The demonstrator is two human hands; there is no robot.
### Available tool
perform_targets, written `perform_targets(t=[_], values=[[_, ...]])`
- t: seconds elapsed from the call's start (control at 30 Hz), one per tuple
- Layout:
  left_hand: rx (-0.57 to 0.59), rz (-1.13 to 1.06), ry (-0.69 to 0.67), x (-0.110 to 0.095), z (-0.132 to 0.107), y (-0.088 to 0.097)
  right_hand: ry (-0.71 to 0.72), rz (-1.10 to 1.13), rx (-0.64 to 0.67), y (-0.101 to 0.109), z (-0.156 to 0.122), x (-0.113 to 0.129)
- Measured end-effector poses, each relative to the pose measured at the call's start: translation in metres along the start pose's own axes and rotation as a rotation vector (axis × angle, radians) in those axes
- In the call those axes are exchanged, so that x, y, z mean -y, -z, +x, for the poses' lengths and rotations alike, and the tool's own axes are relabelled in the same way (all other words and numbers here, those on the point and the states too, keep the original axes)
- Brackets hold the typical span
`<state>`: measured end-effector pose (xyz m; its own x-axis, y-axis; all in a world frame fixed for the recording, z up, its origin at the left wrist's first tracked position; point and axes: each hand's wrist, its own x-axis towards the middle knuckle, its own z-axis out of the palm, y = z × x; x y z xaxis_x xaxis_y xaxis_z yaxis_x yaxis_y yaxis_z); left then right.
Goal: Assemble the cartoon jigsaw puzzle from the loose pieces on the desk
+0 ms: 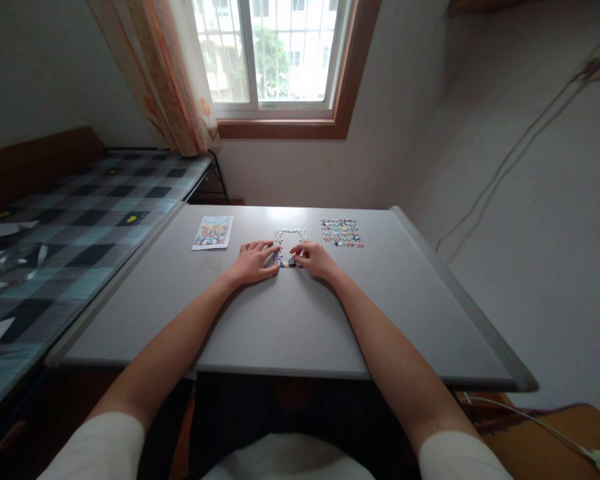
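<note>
A jigsaw puzzle frame of joined border pieces lies on the table, its middle showing bare tabletop. My left hand rests flat at the frame's left side, fingers spread and fingertips touching its edge. Over the lower right of the frame is my right hand, its thumb and fingers pinched together low over the pieces. Whatever those fingers hold is too small to make out. Loose puzzle pieces lie in rows to the right. A printed picture sheet lies to the left of the frame.
The grey-white table has raised side edges. A bed with a checked cover stands along its left, with papers on it. Behind are a window and an orange curtain. A cable hangs down the right wall.
</note>
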<state>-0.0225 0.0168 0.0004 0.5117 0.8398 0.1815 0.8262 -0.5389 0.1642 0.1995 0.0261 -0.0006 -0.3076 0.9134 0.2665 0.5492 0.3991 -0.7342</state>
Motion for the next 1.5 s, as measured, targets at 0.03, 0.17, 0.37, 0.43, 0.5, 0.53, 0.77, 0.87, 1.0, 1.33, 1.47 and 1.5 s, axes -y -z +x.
perform_targets(t=[0.03, 0.17, 0.37, 0.43, 0.5, 0.53, 0.77, 0.87, 1.0, 1.33, 1.47, 1.5], values=[[0.001, -0.002, -0.001, 0.0, 0.0, 0.0, -0.007, 0.012, -0.036, 0.002, 0.001, 0.0], [0.004, -0.002, -0.001, 0.0, 0.0, 0.0, -0.118, -0.013, -0.236, 0.016, 0.003, -0.006], [0.009, 0.005, -0.002, 0.0, 0.0, 0.0, -0.212, -0.23, -0.277, 0.024, 0.0, -0.024], [0.011, 0.006, -0.002, 0.0, 0.001, 0.0, -0.218, -0.276, -0.226, 0.022, -0.001, -0.026], [0.004, 0.009, -0.005, 0.0, 0.001, 0.0, -0.228, -0.318, -0.182, 0.019, -0.002, -0.024], [0.002, 0.01, -0.006, 0.0, 0.001, 0.0, -0.232, -0.336, -0.167, 0.018, -0.002, -0.022], [-0.004, 0.013, -0.013, 0.0, 0.0, 0.0, -0.274, -0.382, -0.109, 0.019, -0.004, -0.012], [-0.004, 0.016, -0.016, 0.0, 0.001, -0.001, -0.277, -0.414, -0.085, 0.019, -0.005, -0.011], [0.002, 0.014, -0.01, 0.0, 0.001, -0.001, -0.273, -0.429, -0.074, 0.019, -0.005, -0.009], [-0.004, 0.013, -0.01, 0.0, 0.001, -0.002, -0.271, -0.418, -0.07, 0.018, -0.005, -0.008], [-0.007, 0.003, -0.008, 0.0, 0.001, -0.002, -0.254, -0.362, -0.065, 0.028, -0.004, -0.011], [-0.007, 0.002, -0.011, 0.001, 0.0, -0.002, -0.269, -0.349, -0.086, 0.033, -0.004, -0.013]])
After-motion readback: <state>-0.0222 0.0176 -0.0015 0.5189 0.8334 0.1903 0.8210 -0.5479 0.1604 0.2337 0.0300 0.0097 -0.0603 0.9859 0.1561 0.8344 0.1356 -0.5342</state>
